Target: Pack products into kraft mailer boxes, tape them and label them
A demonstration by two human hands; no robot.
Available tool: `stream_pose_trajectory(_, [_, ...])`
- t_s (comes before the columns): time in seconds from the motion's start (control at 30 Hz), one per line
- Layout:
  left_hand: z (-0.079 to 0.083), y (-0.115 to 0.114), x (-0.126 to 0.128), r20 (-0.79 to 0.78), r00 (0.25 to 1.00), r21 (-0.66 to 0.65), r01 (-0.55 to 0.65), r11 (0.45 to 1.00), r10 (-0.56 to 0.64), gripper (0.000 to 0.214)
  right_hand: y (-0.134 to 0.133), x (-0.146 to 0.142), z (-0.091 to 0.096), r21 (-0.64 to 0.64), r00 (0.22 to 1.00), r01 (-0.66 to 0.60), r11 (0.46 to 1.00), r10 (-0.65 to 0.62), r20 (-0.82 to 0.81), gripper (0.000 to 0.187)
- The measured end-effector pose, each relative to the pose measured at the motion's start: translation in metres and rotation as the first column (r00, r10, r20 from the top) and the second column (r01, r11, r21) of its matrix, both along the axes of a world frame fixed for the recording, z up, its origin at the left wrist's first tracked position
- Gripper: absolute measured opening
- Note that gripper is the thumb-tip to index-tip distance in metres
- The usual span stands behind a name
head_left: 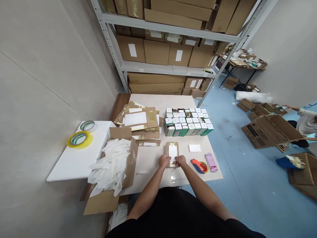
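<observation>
Both your hands sit on the near end of a small brown parcel [172,152] lying flat on the white table [153,158], just in front of you. Your left hand [164,161] grips its near-left corner, fingers curled; your right hand [181,160] closes on the near-right corner. How tightly each pinches can't be read at this size.

Step in hand, as it looks: pressing down or sealing the parcel's near flap. Next move likely calls for the tape dispenser [198,166], orange and blue, lying just to your right, so one hand must hold the flap while the other reaches.

Parcel: kraft-brown, rectangular, long axis pointing away from you, white label [172,151] centred on top, glossy tape at the near edge.

Nearby: stack of similar flat brown packs [138,124] to the far left, block of green-and-white small boxes [188,121] beyond, open carton of white bags [112,165] at left.
</observation>
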State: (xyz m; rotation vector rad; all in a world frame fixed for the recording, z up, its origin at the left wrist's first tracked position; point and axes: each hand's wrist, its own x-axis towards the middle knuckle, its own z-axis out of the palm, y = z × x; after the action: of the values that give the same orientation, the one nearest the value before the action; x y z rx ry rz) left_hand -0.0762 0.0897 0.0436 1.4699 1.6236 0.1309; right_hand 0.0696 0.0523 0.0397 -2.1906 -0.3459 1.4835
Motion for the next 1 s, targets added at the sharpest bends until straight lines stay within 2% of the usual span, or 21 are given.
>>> stream_pose_trajectory(0.13, [0.002, -0.003, 0.002, -0.006, 1.000, 0.000, 0.017, 1.000, -0.017, 0.022, -0.001, 0.002, 0.001, 0.011, 0.987, -0.076, 0.997, 0.073, 0.141, 0.019])
stream_pose_trajectory(0.3, [0.000, -0.008, 0.001, -0.087, 0.992, 0.031, 0.089, 0.996, -0.086, 0.023, -0.009, 0.011, 0.001, 0.041, 0.939, -0.159, 0.986, 0.138, 0.316, 0.030])
stream_pose_trajectory(0.43, [-0.003, -0.006, -0.006, -0.141, 0.979, 0.038, 0.156, 0.987, -0.149, 0.033, -0.019, 0.019, 0.004, -0.071, 0.858, -0.251, 0.965, 0.256, 0.445, 0.043])
stream_pose_trajectory(0.53, [-0.002, -0.003, -0.004, -0.176, 0.957, 0.099, 0.249, 0.963, -0.230, 0.025, -0.026, 0.019, 0.004, -0.096, 0.812, -0.282, 0.955, 0.291, 0.506, 0.046])
stream_pose_trajectory(0.6, [-0.001, -0.002, 0.001, -0.131, 0.932, 0.204, 0.360, 0.910, -0.339, 0.029, -0.032, 0.016, 0.000, -0.039, 0.819, -0.282, 0.959, 0.262, 0.510, 0.047])
stream_pose_trajectory(0.67, [-0.002, -0.003, 0.006, -0.059, 0.878, 0.302, 0.469, 0.830, -0.475, 0.047, -0.039, 0.013, -0.006, 0.056, 0.846, -0.281, 0.958, 0.220, 0.486, 0.042])
stream_pose_trajectory(0.77, [-0.008, -0.007, 0.010, -0.027, 0.808, 0.324, 0.564, 0.760, -0.588, 0.062, -0.052, 0.009, -0.017, 0.222, 0.898, -0.251, 0.942, 0.141, 0.417, 0.031])
stream_pose_trajectory(0.87, [-0.017, -0.011, 0.004, -0.054, 0.809, 0.319, 0.569, 0.758, -0.585, 0.064, -0.061, 0.003, -0.026, 0.328, 0.931, -0.219, 0.919, 0.097, 0.352, 0.033])
stream_pose_trajectory(1.0, [-0.024, -0.011, -0.009, -0.040, 0.824, 0.303, 0.548, 0.779, -0.564, 0.066, -0.061, -0.005, -0.032, 0.358, 0.951, -0.184, 0.915, 0.074, 0.299, 0.041])
